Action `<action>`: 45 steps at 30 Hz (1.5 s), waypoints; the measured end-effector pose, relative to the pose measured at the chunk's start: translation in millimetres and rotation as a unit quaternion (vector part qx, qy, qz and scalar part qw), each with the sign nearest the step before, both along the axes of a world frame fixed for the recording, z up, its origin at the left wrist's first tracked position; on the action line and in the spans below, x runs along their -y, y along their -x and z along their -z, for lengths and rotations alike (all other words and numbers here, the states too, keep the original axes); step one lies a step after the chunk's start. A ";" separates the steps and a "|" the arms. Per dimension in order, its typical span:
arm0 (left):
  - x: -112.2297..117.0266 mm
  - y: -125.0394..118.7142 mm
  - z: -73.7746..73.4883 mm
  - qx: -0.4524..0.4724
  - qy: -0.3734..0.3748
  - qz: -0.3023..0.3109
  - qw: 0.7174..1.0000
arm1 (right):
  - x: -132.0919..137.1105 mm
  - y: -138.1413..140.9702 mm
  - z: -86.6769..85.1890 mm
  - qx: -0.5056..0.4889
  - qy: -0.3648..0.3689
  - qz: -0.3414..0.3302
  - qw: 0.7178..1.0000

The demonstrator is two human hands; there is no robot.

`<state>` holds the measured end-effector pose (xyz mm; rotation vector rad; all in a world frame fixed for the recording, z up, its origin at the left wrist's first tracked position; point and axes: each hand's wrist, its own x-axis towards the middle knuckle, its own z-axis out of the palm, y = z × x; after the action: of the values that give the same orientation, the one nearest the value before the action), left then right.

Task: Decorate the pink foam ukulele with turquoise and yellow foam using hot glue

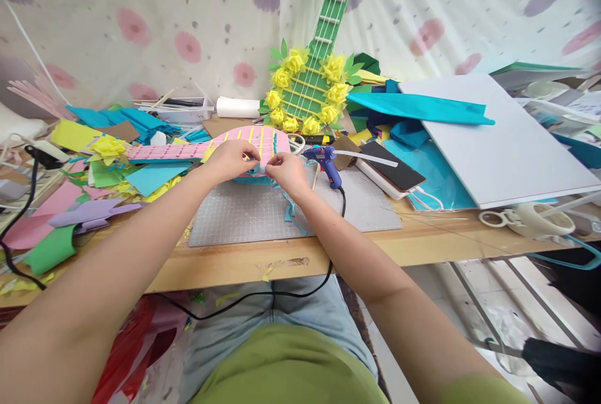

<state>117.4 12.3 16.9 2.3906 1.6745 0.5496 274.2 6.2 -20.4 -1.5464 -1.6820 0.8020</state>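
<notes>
- Green shirt (282, 369) and jeans (323, 322) are seen nearest, below the table's (188, 269) near edge, with a black cord (263, 293) looped across the lap.
- At the table's middle, a pink guitar (256, 134) with yellow stripes is placed at the far edge of a grey mat (235, 216), its neck pointed left.
- The left hand (235, 160) is laid over the guitar's near side, thumb and fingers drawn narrow; whether anything is pinched cannot be told.
- The right hand (287, 171) is held just beside it, near the guitar's right end, fingertips also narrow; its grip cannot be told.
- Just right, a blue glue gun (328, 166) is seen, then a phone (394, 166) and a white board (507, 134).
- Behind, a green guitar (307, 88) is ringed with yellow flowers (333, 69).
- At left, coloured paper (89, 213) is strewn.
</notes>
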 end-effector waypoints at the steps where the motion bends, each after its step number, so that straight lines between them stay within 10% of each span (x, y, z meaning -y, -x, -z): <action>1: -0.7 0.5 0.9 0.000 0.000 0.000 1.000 | -0.3 0.3 0.3 -0.003 0.002 0.001 1.000; 26: 7.1 -0.9 -3.5 -0.012 -0.002 0.031 0.999 | -4.5 4.3 8.9 -0.125 0.017 -0.039 0.991; 45: 14.0 -20.7 29.4 -0.042 -0.143 -0.011 0.989 | 2.4 2.4 6.1 -0.013 -0.062 -0.043 0.997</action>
<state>138.1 -1.7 -12.5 2.6272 1.7652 0.7485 271.9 3.8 -26.6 -1.3807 -1.7553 0.7433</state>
